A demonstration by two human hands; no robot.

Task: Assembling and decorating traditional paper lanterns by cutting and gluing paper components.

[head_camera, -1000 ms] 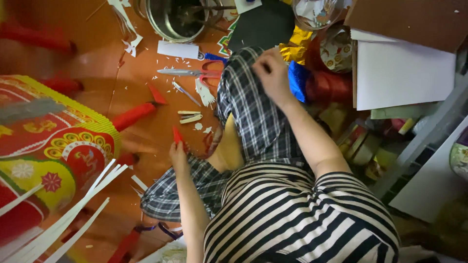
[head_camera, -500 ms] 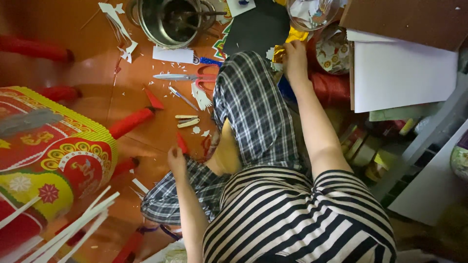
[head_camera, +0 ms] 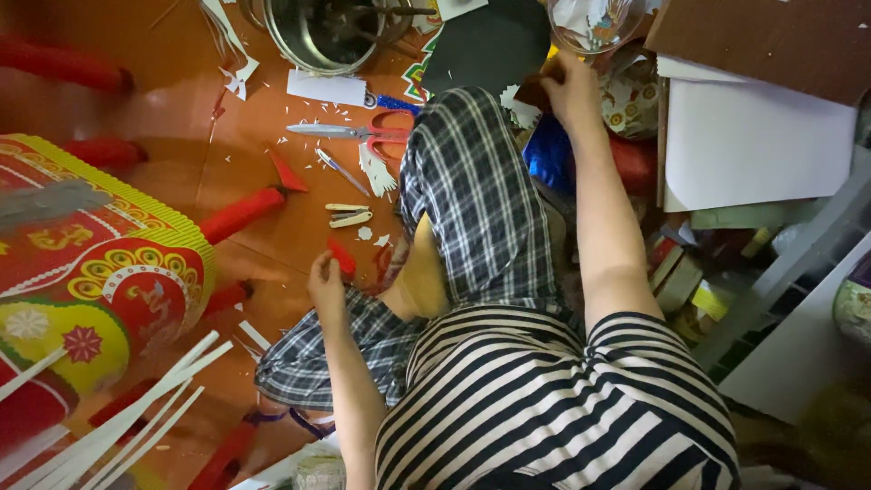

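I sit on an orange floor in a striped shirt and checked trousers. My left hand [head_camera: 327, 283] rests by my bent knee and pinches a small red paper piece [head_camera: 342, 258]. My right hand [head_camera: 572, 91] reaches far forward past my knee into a heap of coloured paper, its fingers closed among a white cut-out [head_camera: 522, 111] and dark card [head_camera: 490, 45]; what it grips is hidden. Red-handled scissors [head_camera: 358, 133] lie on the floor ahead of my left hand.
A metal pot [head_camera: 331, 32] stands at the top. A red and yellow patterned paper object [head_camera: 91, 263] fills the left, with white strips [head_camera: 118, 408] below it. White sheets and brown card [head_camera: 753, 136] lie right. Paper scraps, a pen [head_camera: 343, 172] and red sticks [head_camera: 243, 213] litter the floor.
My right hand has moved from my knee forward and right into the paper heap. My left hand stays by my knee with the red piece. The view has shifted slightly.
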